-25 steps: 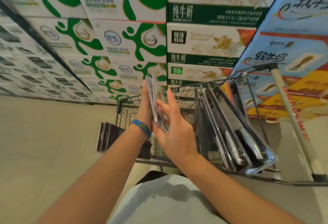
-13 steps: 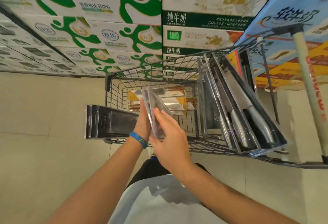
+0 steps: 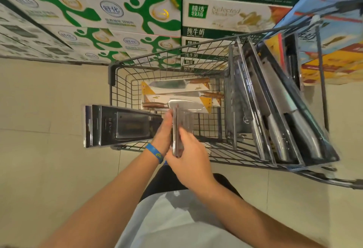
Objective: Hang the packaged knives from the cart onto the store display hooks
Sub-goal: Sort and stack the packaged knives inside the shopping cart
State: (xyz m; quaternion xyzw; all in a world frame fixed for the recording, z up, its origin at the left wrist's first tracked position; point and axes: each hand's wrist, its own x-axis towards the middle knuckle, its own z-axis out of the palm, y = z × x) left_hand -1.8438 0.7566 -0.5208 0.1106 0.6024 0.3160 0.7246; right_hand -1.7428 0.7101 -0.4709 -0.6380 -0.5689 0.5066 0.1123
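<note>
Both hands grip a slim clear knife pack (image 3: pixel 177 128), perhaps two pressed together in the blur, held edge-on over the wire cart (image 3: pixel 112 71). My left hand (image 3: pixel 164 130) holds its left face and my right hand (image 3: pixel 191 159) wraps the near end. Wood-handled knives (image 3: pixel 176 92) lie on the cart floor; tall dark packs (image 3: pixel 275 122) lean along its right side. Milk cartons (image 3: pixel 117 12) are stacked beyond.

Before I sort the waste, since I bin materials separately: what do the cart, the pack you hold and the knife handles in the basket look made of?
Shopping cart: dark, likely coated metal wire, by its thin welded grid. Held pack: clear glossy plastic, see-through with glare. Knife handles: brown and grained, so wood or a wood-look finish; the picture cannot settle which.
</note>
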